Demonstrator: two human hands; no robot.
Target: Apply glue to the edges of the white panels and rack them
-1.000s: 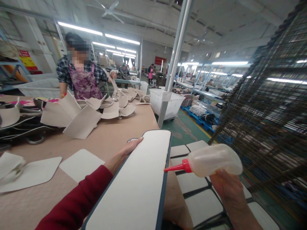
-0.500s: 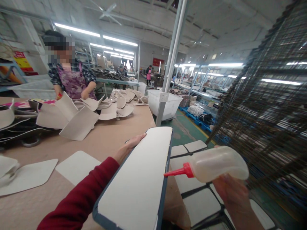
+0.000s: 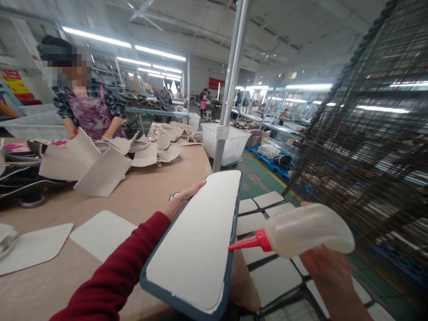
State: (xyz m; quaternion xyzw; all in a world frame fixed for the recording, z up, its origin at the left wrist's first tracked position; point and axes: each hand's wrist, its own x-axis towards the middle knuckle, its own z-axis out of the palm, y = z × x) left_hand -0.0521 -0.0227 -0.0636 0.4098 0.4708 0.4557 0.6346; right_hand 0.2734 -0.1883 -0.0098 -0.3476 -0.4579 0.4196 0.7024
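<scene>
A long white panel with a dark blue rim (image 3: 195,240) is held up at the table's edge. My left hand (image 3: 183,197) grips its upper left edge, with the fingers partly hidden behind it. My right hand (image 3: 326,267) is closed around a translucent squeeze bottle (image 3: 309,229), which lies on its side. The tip of the bottle's red nozzle (image 3: 250,241) touches or nearly touches the panel's right rim.
Grey-beige pieces (image 3: 103,171) are heaped on the brown table (image 3: 150,187). Across it stands a person (image 3: 90,107). White panels (image 3: 274,278) lie low at the right, beside a wire rack (image 3: 361,147). A post (image 3: 229,89) and white bin (image 3: 230,142) stand beyond.
The view has shifted slightly, and more of the panel's lower end shows. The nozzle now meets the rim a little farther from the panel's top end.
</scene>
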